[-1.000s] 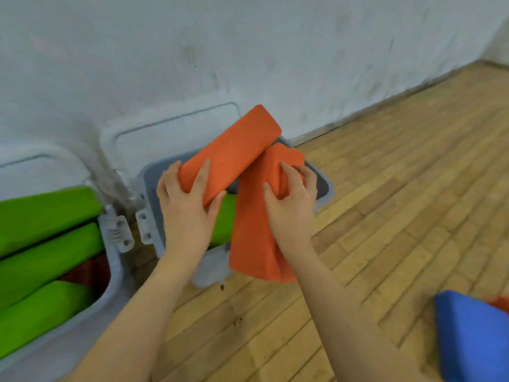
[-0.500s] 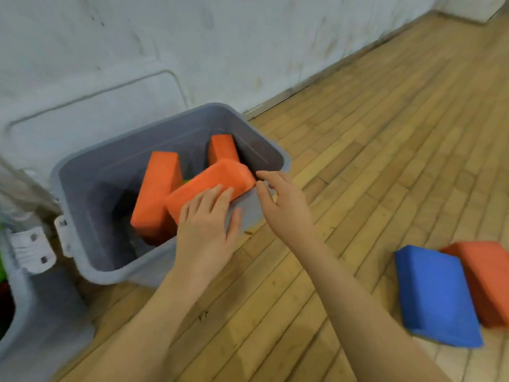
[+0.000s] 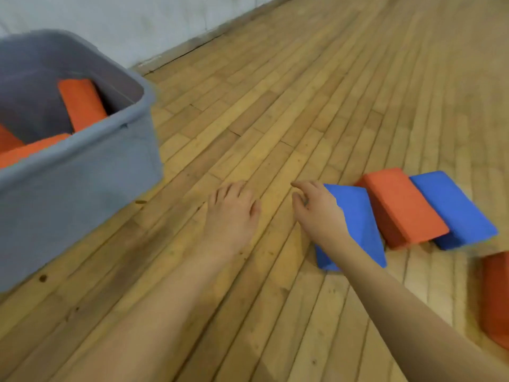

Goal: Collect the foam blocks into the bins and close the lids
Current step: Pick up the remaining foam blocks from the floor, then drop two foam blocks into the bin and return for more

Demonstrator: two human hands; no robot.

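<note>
The right hand [image 3: 319, 213] hovers over the near blue block [image 3: 358, 224] on the floor [image 3: 275, 119], fingers loosely spread, holding nothing; the left hand [image 3: 231, 216] is empty too. Foam looks light and squashy; best gripped across its long edges, then carried to the grey bin [image 3: 82, 183].

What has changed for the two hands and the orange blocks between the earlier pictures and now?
Both hands let go of the orange foam blocks, which now lie in the grey plastic bin. The left hand and right hand moved rightward, empty, toward the near blue foam block on the floor. The bin stays open.
</note>
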